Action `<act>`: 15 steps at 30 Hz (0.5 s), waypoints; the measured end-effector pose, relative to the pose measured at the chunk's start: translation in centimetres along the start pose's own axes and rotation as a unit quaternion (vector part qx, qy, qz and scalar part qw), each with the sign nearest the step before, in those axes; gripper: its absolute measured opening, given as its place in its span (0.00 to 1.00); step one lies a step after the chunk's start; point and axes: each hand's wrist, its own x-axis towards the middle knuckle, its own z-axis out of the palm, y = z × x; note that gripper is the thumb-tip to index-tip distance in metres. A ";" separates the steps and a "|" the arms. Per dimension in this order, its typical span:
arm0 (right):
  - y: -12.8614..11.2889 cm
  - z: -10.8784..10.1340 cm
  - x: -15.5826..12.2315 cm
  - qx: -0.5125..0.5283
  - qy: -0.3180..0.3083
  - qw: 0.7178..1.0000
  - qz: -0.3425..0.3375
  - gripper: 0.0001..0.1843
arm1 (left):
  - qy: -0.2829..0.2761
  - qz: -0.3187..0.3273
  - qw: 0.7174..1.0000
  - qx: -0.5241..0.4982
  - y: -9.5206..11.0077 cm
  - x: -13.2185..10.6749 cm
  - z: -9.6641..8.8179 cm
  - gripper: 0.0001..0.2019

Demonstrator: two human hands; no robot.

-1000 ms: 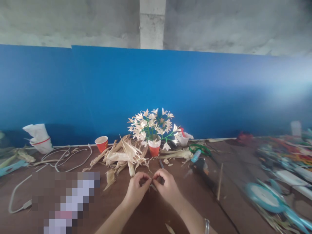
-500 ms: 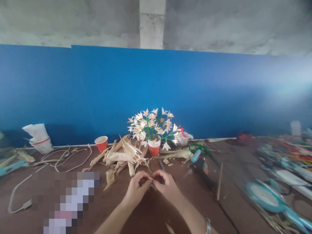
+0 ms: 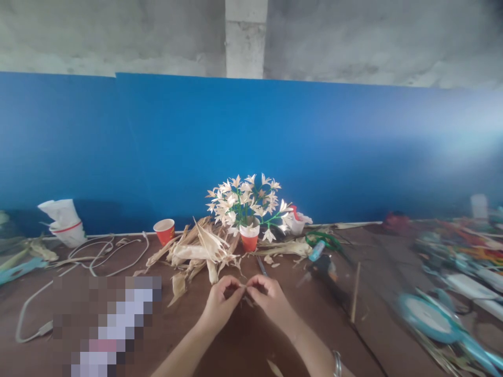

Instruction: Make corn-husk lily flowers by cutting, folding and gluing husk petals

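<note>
My left hand (image 3: 220, 305) and my right hand (image 3: 268, 300) meet fingertip to fingertip low over the brown table (image 3: 243, 345). Both pinch one small pale piece (image 3: 245, 289) between them; it is too small to name. Just beyond the hands lies a heap of dried corn husks (image 3: 198, 250). Behind that stands an orange paper cup (image 3: 249, 239) holding pale husk flowers on green stems (image 3: 243, 201). A thin dark tool (image 3: 261, 266) lies between the cup and my right hand.
An orange cup (image 3: 164, 231) and white cables (image 3: 98, 254) lie to the left, stacked white cups (image 3: 65, 222) farther left. A glue gun (image 3: 324, 267), a thin stick (image 3: 354, 292) and green wire (image 3: 324, 241) are on the right, with blurred clutter at the far right. A blue wall (image 3: 251, 146) backs the table.
The hands stay pinched together in nearly the same place, with only slight finger shifts. Nothing else has moved.
</note>
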 end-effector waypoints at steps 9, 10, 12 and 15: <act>-0.1 0.0 -0.1 -0.013 -0.007 1.000 -0.010 0.07 | -0.008 0.000 1.000 -0.018 0.1 -0.1 0.1 0.07; -0.2 0.0 -0.1 -0.018 -0.007 1.000 -0.017 0.07 | -0.009 -0.001 1.000 -0.022 0.1 -0.1 0.1 0.07; -0.3 0.0 -0.2 -0.026 -0.007 0.999 -0.030 0.08 | -0.010 -0.004 0.999 -0.032 0.1 -0.1 0.2 0.08; -0.2 0.1 -0.2 -0.031 -0.004 0.999 -0.037 0.08 | -0.010 -0.009 0.999 -0.046 0.1 -0.2 0.3 0.08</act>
